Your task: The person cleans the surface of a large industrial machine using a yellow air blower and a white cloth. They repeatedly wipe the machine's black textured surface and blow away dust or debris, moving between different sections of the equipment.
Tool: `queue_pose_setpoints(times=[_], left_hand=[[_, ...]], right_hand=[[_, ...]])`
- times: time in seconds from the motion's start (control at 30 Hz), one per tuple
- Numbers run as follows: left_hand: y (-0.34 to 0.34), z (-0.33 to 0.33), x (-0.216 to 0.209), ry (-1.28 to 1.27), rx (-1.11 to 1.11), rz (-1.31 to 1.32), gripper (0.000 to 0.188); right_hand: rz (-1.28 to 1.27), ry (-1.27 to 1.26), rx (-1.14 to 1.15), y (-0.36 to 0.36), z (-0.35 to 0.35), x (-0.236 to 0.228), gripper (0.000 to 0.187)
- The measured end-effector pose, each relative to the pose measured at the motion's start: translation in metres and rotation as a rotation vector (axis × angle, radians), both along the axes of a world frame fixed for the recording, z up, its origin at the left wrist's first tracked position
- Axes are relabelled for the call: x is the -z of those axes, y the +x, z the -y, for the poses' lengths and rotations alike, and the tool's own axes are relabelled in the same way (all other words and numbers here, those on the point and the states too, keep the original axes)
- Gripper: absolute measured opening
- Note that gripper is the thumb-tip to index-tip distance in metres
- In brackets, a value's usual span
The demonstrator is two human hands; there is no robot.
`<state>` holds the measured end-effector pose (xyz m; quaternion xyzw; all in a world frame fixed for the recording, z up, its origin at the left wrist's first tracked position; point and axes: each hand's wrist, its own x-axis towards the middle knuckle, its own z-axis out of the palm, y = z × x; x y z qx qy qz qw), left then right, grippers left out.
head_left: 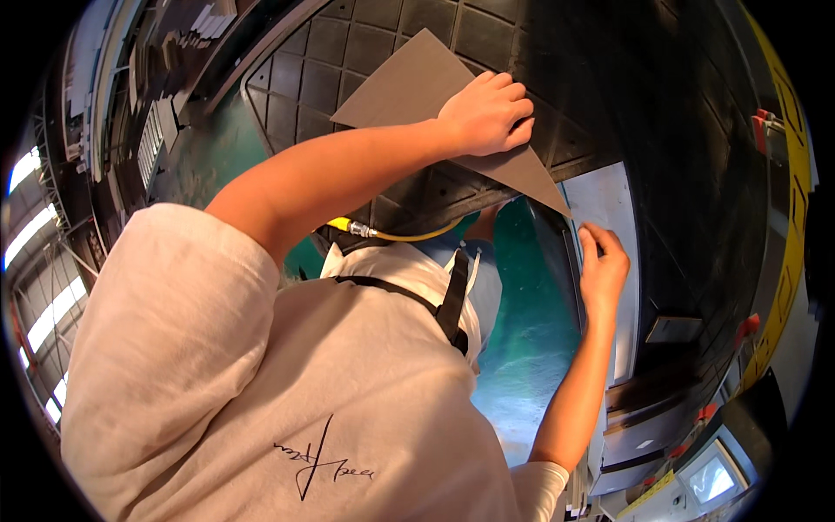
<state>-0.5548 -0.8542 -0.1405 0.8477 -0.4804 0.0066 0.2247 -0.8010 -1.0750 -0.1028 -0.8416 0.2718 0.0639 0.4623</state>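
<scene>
A flat brown panel [396, 87] with a pointed corner lies on a black surface divided into squares [365, 48]. My left hand [489, 113] lies across the panel's far right edge, its fingers curled down over that edge and the thumb folded in. Beside the panel's near right corner is my right hand [604, 270], with thumb and fingers drawn together in a pinch. Anything thin between those fingertips is too small to make out, and I cannot tell whether they touch the corner.
A yellow hose with a metal coupling [358, 228] runs close to my waist. Pale strips [613, 209] stand beside my right hand. Stacked boards [156, 130] are at the left. A yellow band [787, 287] and a small screen [713, 477] are at the right.
</scene>
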Motion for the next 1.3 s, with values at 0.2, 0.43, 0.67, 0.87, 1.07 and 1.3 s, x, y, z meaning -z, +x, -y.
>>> queue_pose_setpoints(times=[0.2, 0.43, 0.67, 0.87, 1.07, 1.3], left_hand=[[-0.002, -0.002, 0.001, 0.007, 0.000, 0.003, 0.021], [0.000, 0.001, 0.001, -0.050, -0.011, 0.000, 0.020], [-0.002, -0.004, 0.006, -0.123, -0.038, -0.011, 0.026], [-0.007, -0.010, 0.012, -0.146, -0.090, 0.047, 0.027], [-0.009, -0.008, 0.013, -0.123, -0.088, 0.062, 0.028], [-0.005, -0.025, 0.003, -0.252, 0.000, 0.056, 0.022]], right_hand=[[-0.074, -0.028, 0.001, 0.026, -0.017, -0.007, 0.022], [-0.263, 0.126, 0.179, 0.016, -0.002, -0.007, 0.027], [-0.135, -0.167, -0.154, 0.027, -0.006, 0.014, 0.027], [-0.368, 0.049, -0.003, -0.016, 0.015, 0.012, 0.019], [0.060, 0.190, 0.168, -0.034, -0.024, -0.058, 0.005], [0.362, -0.385, 0.080, -0.035, -0.015, -0.184, 0.012]])
